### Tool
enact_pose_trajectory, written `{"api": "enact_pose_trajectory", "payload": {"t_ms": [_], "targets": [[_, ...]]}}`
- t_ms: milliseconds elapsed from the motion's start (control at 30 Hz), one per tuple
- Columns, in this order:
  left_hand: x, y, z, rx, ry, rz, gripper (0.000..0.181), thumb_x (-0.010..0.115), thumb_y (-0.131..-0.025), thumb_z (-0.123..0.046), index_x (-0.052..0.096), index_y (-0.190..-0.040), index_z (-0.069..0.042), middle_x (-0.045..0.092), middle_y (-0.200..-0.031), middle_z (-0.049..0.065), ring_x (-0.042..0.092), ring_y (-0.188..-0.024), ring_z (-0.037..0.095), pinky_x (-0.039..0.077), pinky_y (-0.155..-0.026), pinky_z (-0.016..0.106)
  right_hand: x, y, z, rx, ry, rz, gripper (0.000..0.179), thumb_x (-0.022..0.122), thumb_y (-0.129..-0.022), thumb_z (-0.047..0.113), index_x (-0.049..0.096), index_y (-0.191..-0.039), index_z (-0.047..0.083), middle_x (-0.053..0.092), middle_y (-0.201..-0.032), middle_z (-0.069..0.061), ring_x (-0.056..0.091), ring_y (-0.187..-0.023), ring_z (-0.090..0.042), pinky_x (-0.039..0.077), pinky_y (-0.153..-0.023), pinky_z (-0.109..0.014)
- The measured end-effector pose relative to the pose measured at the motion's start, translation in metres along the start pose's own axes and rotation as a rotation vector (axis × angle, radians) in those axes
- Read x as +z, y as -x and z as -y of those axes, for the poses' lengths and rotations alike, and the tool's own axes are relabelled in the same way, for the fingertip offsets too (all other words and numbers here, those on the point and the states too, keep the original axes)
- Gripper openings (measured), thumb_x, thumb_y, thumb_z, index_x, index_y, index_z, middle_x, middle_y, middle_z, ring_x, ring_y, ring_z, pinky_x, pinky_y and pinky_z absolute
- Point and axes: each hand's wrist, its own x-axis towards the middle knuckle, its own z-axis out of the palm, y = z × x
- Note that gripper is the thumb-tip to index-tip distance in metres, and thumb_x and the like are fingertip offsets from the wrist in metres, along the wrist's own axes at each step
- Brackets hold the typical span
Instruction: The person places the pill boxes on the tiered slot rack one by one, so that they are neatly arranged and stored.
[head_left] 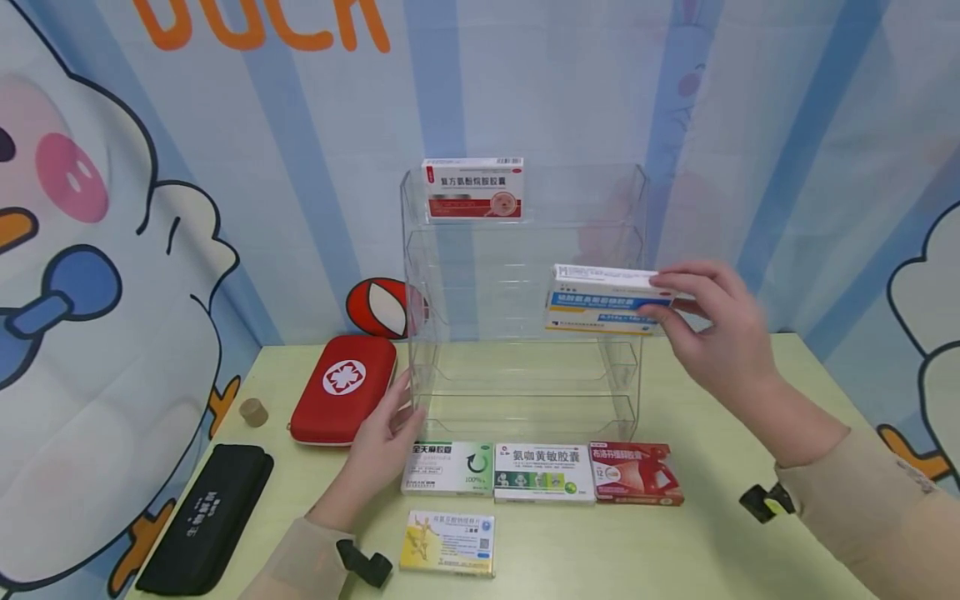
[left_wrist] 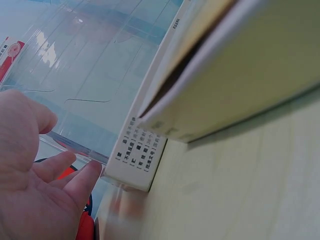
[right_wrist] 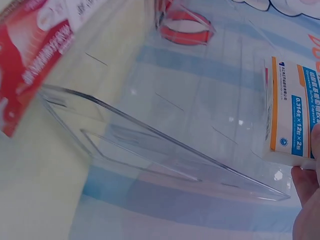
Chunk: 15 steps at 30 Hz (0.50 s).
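Note:
A clear tiered display rack [head_left: 525, 408] stands at the back of the table. My right hand [head_left: 720, 325] pinches a white, blue and yellow medicine box [head_left: 592, 312] by its right end, thumb in front and fingers on top, before the rack's right middle tiers. In the right wrist view the box [right_wrist: 290, 110] shows its label, with only part of the hand in sight. My left hand [head_left: 386, 437] rests at the rack's lower left side, its fingers [left_wrist: 87, 182] extended and apart from the thumb. A red-and-white medicine box [head_left: 475, 192] stands on the top tier, at left.
In front of the rack lie a green-and-white box [head_left: 450, 468], a white capsule box [head_left: 543, 473] and a red box [head_left: 637, 473]. A yellow-and-white box [head_left: 448, 543] lies nearer. Leftward are a red first-aid case [head_left: 318, 412], a black case [head_left: 202, 521] and a small cork [head_left: 253, 412].

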Motion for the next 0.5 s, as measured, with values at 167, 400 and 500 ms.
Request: {"api": "enact_pose_trajectory", "payload": {"t_ms": [167,400,500], "targets": [[0.000,0.000,-0.001,-0.001,-0.002,0.001,0.081,0.067,-0.110,-0.020,0.024,-0.175,-0.043,0.047,-0.175,0.007,0.053,-0.158,0.037,0.052,-0.121,0.051,0.001,-0.029,-0.004,0.038,-0.004,-0.054,0.033,0.088,-0.086,-0.009,0.078,-0.117,-0.008,0.070,-0.122,-0.023,0.064,-0.119,0.000,0.051,-0.099,-0.001],[-0.001,0.000,0.000,0.006,0.002,0.003,0.081,0.067,-0.110,-0.019,0.024,-0.175,-0.042,0.047,-0.175,0.008,0.053,-0.158,0.037,0.053,-0.121,0.051,0.005,-0.063,-0.005,0.101,-0.002,-0.074,0.027,0.085,-0.092,-0.003,0.077,-0.119,-0.007,0.067,-0.128,-0.022,0.064,-0.121,-0.006,0.051,-0.099,-0.002],[-0.001,0.000,0.001,0.010,0.006,0.004,0.081,0.067,-0.110,-0.019,0.024,-0.175,-0.042,0.046,-0.175,0.009,0.053,-0.158,0.037,0.053,-0.121,0.051,0.007,-0.077,-0.005,0.113,0.003,-0.084,0.025,0.084,-0.094,-0.002,0.077,-0.118,-0.007,0.067,-0.129,-0.021,0.068,-0.121,-0.015,0.052,-0.099,-0.003]]}}
